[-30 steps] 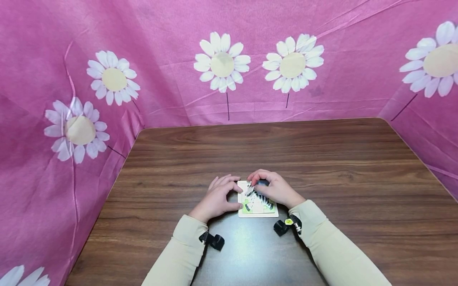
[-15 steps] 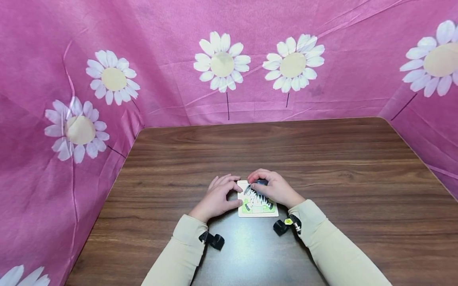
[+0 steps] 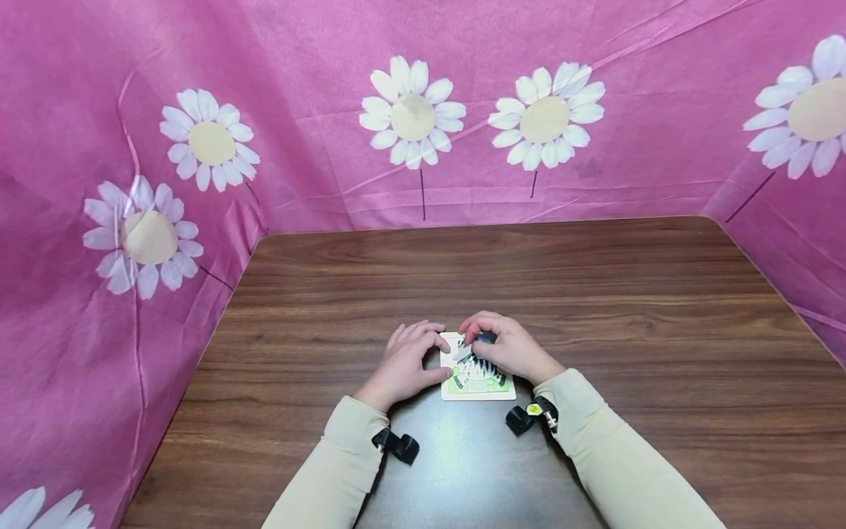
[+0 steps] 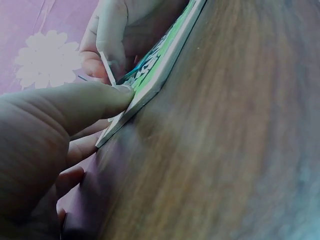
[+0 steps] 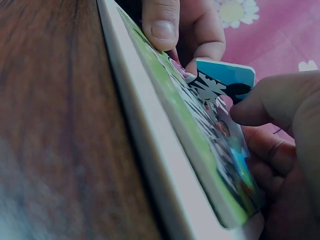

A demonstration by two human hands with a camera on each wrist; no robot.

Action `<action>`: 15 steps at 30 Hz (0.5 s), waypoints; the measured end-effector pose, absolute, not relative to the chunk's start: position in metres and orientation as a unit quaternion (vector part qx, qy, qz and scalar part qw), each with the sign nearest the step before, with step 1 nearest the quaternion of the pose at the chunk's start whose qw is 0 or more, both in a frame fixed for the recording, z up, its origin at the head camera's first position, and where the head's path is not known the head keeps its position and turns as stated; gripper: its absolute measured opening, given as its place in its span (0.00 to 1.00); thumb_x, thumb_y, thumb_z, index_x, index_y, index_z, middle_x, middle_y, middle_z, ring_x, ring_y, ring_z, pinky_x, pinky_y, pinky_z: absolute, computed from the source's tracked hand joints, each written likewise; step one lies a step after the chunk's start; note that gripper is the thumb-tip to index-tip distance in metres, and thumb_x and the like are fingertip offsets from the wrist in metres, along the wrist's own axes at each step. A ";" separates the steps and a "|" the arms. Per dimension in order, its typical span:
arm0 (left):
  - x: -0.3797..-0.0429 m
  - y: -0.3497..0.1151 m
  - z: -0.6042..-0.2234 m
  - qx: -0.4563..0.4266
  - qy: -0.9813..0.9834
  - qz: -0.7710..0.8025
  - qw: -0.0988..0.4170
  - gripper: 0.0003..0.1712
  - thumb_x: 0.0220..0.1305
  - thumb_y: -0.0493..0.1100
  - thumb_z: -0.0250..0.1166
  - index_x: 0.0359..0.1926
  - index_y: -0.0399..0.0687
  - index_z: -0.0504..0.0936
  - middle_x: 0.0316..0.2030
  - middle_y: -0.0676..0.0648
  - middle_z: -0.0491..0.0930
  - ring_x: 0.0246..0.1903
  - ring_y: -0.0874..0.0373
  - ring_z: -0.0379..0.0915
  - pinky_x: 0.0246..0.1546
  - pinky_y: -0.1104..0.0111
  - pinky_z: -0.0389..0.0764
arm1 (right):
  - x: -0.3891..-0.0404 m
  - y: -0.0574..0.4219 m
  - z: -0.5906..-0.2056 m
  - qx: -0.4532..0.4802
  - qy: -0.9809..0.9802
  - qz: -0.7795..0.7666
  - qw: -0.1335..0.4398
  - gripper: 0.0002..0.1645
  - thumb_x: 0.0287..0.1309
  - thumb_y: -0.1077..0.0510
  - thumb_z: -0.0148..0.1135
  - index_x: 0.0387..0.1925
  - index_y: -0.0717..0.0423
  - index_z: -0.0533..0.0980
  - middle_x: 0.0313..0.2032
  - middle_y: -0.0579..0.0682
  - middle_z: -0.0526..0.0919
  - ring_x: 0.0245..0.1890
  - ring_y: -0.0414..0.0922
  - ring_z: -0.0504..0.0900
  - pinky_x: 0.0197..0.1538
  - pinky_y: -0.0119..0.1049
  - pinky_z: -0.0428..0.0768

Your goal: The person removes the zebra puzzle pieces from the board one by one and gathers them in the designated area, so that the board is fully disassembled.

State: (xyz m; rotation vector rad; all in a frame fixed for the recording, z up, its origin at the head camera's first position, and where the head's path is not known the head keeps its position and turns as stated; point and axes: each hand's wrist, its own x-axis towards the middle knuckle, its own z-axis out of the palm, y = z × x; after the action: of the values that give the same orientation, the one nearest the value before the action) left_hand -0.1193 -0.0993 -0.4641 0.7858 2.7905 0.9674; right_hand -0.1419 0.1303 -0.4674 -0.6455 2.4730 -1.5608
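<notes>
Head view: where's the piece (image 3: pixel 463 354)?

At the tips of the right hand (image 3: pixel 507 347), to that hand's left and over the board (image 3: pixel 477 397). The right hand is nearer, pinching it between thumb and finger. Across from it, the left hand (image 3: pixel 402 369) has thumb and forefinger spread, their tips on the rim beside it.

And the left wrist view?

There it's edge-on: a thin pale strip just beyond the left thumb, tipped up from the board between the two hands. I'd say that tilt against the flat board is the relation to watch. Its long axis I can't tell.

Right wrist view: how does it look?

Just ahead of the right thumb it shows its face: blue on top, black and white stripes lower down, with a straight upper edge. I can't tell whether its lower edge touches the board.
</notes>
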 end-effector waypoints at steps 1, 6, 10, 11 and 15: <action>-0.120 -0.099 -0.464 0.258 0.912 0.316 0.042 0.17 0.54 0.51 0.74 0.43 0.54 0.80 0.65 0.48 0.74 0.69 0.49 0.62 0.72 0.42 0.47 | -0.142 0.130 -0.468 -0.216 0.825 -0.517 0.073 0.13 0.52 0.71 0.62 0.28 0.48 0.80 0.46 0.47 0.84 0.52 0.48 0.79 0.61 0.47 0.70; -0.120 -0.099 -0.464 0.259 0.913 0.313 0.040 0.16 0.54 0.50 0.74 0.42 0.56 0.80 0.64 0.48 0.74 0.69 0.49 0.62 0.72 0.41 0.48 | -0.142 0.131 -0.469 -0.220 0.828 -0.511 0.071 0.13 0.52 0.71 0.64 0.28 0.48 0.80 0.46 0.47 0.84 0.52 0.48 0.80 0.61 0.46 0.71; -0.119 -0.099 -0.464 0.260 0.912 0.314 0.039 0.15 0.55 0.50 0.74 0.41 0.56 0.80 0.64 0.48 0.74 0.69 0.49 0.61 0.72 0.41 0.48 | -0.140 0.131 -0.464 -0.217 0.820 -0.524 0.076 0.13 0.51 0.72 0.63 0.27 0.50 0.80 0.47 0.49 0.84 0.52 0.48 0.79 0.61 0.45 0.70; -0.119 -0.099 -0.464 0.261 0.912 0.315 0.038 0.15 0.55 0.50 0.74 0.41 0.56 0.80 0.64 0.48 0.74 0.69 0.48 0.62 0.72 0.41 0.48 | -0.138 0.130 -0.458 -0.217 0.818 -0.527 0.079 0.12 0.51 0.73 0.62 0.27 0.52 0.80 0.47 0.51 0.84 0.52 0.49 0.79 0.60 0.45 0.70; -0.120 -0.099 -0.464 0.261 0.911 0.317 0.039 0.15 0.55 0.49 0.74 0.41 0.56 0.80 0.64 0.47 0.74 0.69 0.48 0.62 0.72 0.41 0.48 | -0.133 0.127 -0.444 -0.210 0.812 -0.537 0.094 0.08 0.51 0.76 0.61 0.28 0.62 0.79 0.49 0.61 0.83 0.53 0.54 0.78 0.60 0.41 0.70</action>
State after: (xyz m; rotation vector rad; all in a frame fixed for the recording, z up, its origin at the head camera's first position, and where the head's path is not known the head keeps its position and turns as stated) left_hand -0.1195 -0.0990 -0.4642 0.8017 2.7934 0.9718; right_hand -0.1328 0.1274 -0.4437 -0.6219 2.4088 -1.5926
